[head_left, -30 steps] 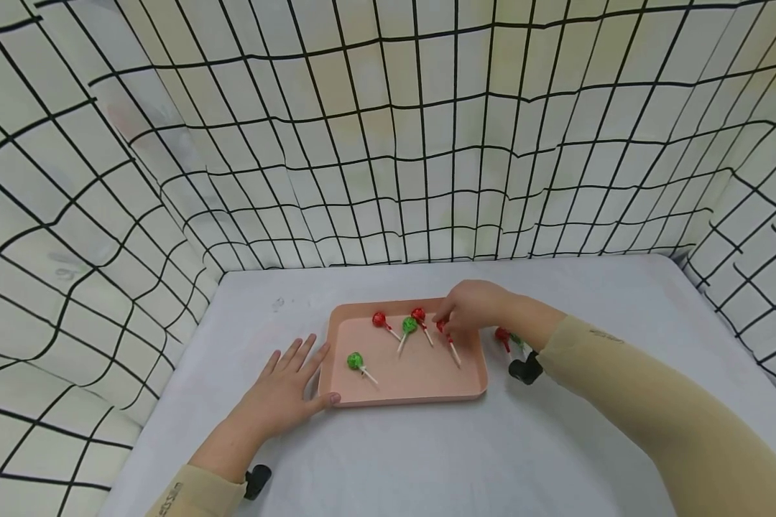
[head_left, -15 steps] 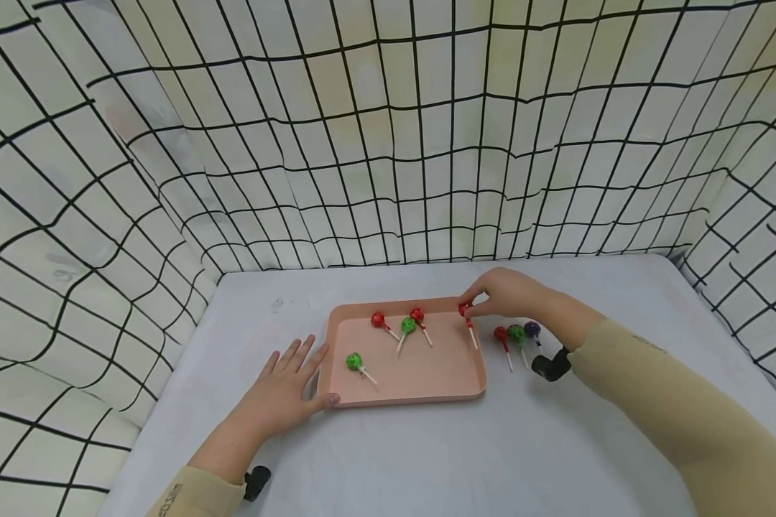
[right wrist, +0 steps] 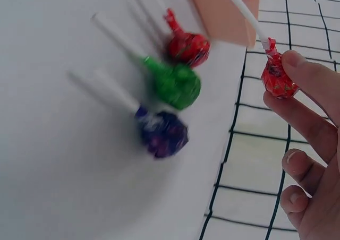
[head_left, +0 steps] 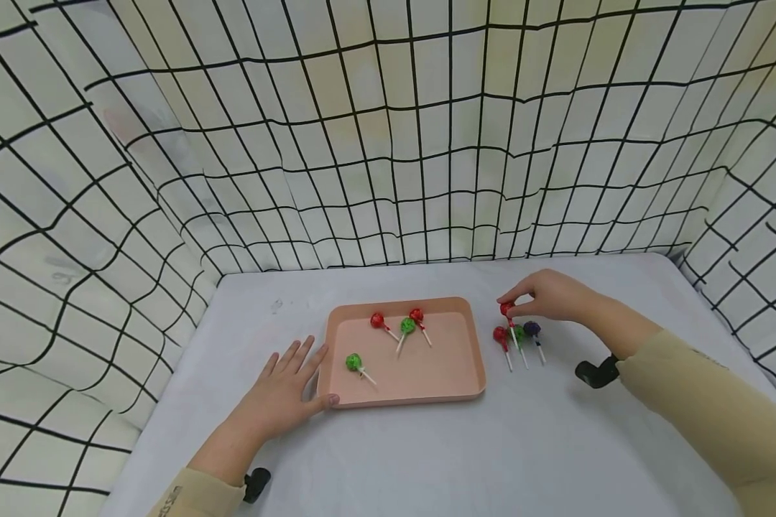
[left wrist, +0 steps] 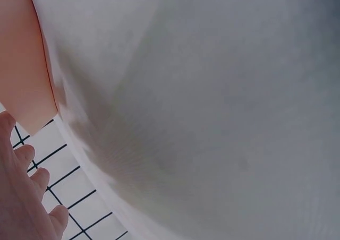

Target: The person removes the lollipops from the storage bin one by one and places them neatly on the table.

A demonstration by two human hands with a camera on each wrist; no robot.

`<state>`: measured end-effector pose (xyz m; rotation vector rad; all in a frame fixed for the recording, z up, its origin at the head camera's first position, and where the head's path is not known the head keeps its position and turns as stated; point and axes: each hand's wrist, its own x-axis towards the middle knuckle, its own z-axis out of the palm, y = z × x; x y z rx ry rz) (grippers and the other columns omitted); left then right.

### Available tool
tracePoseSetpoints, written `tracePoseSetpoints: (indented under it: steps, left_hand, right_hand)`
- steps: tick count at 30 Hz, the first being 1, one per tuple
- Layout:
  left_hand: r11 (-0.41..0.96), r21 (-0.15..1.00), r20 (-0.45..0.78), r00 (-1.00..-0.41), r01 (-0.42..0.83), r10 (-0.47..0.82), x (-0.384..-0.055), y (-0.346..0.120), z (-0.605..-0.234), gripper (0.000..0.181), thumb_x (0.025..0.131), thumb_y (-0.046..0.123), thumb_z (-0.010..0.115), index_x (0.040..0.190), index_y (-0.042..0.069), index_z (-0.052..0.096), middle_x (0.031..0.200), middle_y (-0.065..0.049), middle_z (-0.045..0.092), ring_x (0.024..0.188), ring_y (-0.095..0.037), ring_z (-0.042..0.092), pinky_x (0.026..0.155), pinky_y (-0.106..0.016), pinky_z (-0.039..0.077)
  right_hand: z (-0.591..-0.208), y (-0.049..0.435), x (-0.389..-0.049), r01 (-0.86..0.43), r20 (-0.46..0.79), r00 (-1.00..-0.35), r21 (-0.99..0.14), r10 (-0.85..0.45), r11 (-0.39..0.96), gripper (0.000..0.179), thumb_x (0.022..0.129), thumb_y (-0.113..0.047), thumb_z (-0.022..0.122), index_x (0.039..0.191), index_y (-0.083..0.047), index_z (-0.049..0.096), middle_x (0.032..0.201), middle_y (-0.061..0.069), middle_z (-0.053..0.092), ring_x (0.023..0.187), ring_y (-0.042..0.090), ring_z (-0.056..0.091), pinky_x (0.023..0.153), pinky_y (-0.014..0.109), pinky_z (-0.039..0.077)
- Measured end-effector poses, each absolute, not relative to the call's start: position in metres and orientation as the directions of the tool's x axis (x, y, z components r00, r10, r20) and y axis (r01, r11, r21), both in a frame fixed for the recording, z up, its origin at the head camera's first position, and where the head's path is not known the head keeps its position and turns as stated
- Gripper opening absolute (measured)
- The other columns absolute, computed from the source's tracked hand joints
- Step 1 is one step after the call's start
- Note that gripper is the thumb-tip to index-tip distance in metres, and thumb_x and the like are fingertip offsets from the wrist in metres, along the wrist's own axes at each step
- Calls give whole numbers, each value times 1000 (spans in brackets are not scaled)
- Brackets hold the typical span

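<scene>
Between thumb and index finger, my right hand [head_left: 552, 296] pinches a red lollipop [right wrist: 279, 79] by its wrapped head, its stick pointing down in the head view. It hangs above a row of three lollipops right of the tray: a red one [right wrist: 189, 49], a green one [right wrist: 178, 86] and a purple one [right wrist: 163, 135]. My left hand [head_left: 284, 395] lies with fingers spread at the left edge of the pink tray [head_left: 420, 377], thumb touching its rim. In the tray are two red lollipops, one left [head_left: 378, 320] and one right [head_left: 417, 315], and two green ones, one upper [head_left: 407, 326] and one lower [head_left: 353, 362].
A white cloth [head_left: 388, 459] covers the table. White walls with a black grid [head_left: 427, 179] rise behind it and on both sides. A black wrist device [head_left: 598, 373] shows under the right sleeve.
Holding the red lollipop, my right hand has carried it up out of the tray's right side and rightward over the lollipop row. The left hand stays in place.
</scene>
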<state>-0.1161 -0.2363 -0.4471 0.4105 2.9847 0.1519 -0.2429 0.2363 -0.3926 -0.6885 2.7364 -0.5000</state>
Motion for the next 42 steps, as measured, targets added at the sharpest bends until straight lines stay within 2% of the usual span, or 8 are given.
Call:
tracePoseSetpoints:
  steps: [7, 15, 22, 31, 42]
  left_hand:
    - [957, 114, -106, -955, 265, 277, -115, -239, -450, 95, 86, 73, 55, 159, 20, 25, 165, -11, 16, 150, -36, 14, 118, -62, 12]
    - [958, 105, -99, -956, 265, 276, -116, -239, -450, 100, 83, 82, 45, 159, 21, 25, 165, -10, 16, 151, -35, 14, 119, -61, 12]
    - [959, 109, -119, -955, 261, 273, -115, -238, -449, 97, 85, 76, 52, 159, 21, 23, 165, -10, 15, 151, -35, 13, 119, -61, 12]
    - [956, 107, -104, -953, 273, 284, -115, -237, -446, 96, 86, 75, 53, 159, 20, 24, 165, -10, 17, 150, -36, 15, 118, -61, 13]
    - [954, 122, -109, -952, 273, 286, -115, -235, -443, 95, 86, 73, 54, 159, 19, 24, 165, -11, 17, 150, -36, 15, 119, -61, 13]
  right_hand:
    - [-396, 268, -237, -363, -207, -866, -368, -456, 856, 34, 89, -31, 75, 122, -20, 74, 116, 4, 70, 108, 29, 61, 81, 40, 55]
    - [-401, 295, -237, -351, -208, -871, -371, -445, 860, 33, 89, -30, 75, 119, -17, 75, 113, 5, 72, 107, 29, 62, 82, 42, 55]
    - [-410, 301, -238, -315, -269, -863, -374, -428, 872, 34, 89, -31, 75, 119, -17, 75, 115, 9, 71, 110, 33, 61, 88, 49, 54]
    - [-427, 301, -240, -298, -295, -860, -371, -416, 879, 30, 89, -29, 75, 117, -19, 76, 117, 11, 70, 112, 35, 60, 94, 55, 50]
    - [-434, 297, -239, -326, -281, -855, -362, -435, 874, 27, 90, -28, 75, 115, -18, 77, 118, 11, 70, 112, 37, 60, 95, 57, 49]
